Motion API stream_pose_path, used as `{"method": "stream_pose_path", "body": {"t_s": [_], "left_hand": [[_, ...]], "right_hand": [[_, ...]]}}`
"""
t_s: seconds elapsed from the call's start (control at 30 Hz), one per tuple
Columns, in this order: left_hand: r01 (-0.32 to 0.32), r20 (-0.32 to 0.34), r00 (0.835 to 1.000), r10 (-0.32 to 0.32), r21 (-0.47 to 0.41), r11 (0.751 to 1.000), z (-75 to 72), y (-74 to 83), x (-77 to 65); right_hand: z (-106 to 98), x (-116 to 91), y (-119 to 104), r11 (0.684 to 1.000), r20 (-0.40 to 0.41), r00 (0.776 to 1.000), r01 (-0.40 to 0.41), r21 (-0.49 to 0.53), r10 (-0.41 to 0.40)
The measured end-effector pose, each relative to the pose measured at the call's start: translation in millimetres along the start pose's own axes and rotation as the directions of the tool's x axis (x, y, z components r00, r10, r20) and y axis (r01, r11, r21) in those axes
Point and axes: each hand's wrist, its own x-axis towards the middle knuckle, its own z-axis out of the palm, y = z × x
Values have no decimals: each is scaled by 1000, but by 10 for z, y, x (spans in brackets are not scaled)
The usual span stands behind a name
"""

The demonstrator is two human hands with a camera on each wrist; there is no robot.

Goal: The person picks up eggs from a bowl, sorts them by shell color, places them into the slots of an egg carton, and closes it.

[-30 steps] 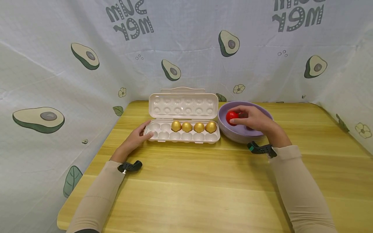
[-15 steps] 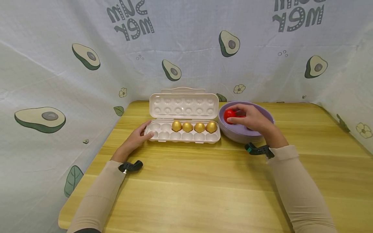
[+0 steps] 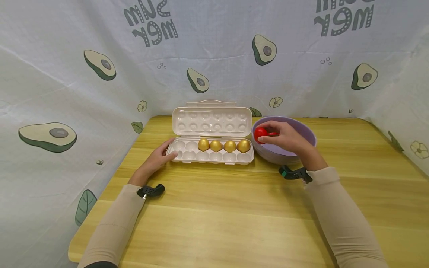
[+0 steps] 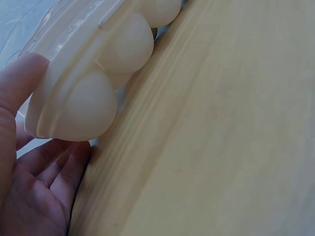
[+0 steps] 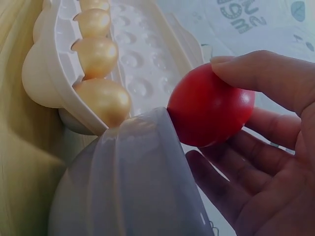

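Note:
My right hand [image 3: 285, 137] pinches a red egg [image 5: 212, 105] between thumb and fingers, over the left side of the purple bowl [image 3: 306, 130]. In the right wrist view the egg overlaps the bowl's rim. My left hand [image 3: 157, 158] grips the left end of a cream egg box [image 3: 210, 162]. Its thumb lies on the box's rim, and the fingers reach under the end, as the left wrist view shows. Several gold eggs [image 3: 229, 146] fill the back row from its third cup to the right end. The front row and the two left back cups hold no eggs.
The box's lid [image 3: 212, 123] stands raised behind it, near a printed cloth [image 3: 228, 82] that hangs along the back. The bowl sits close against the box's right end. Both stand toward the far edge of the wooden table [image 3: 214, 216].
My right hand has moved left inside the bowl's outline, carrying the red egg toward the rim nearest the egg box. My left hand has stayed on the box's end.

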Motion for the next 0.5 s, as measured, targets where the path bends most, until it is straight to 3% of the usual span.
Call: {"method": "stream_pose_path", "body": {"t_s": [0.37, 0.5], "left_hand": [[9, 0, 1000, -9, 10, 1000, -5, -19, 16], [13, 0, 1000, -13, 12, 1000, -6, -20, 17]], "right_hand": [[19, -122, -377, 997, 20, 998, 54, 48, -55], [61, -126, -406, 995, 36, 997, 65, 81, -69]]}}
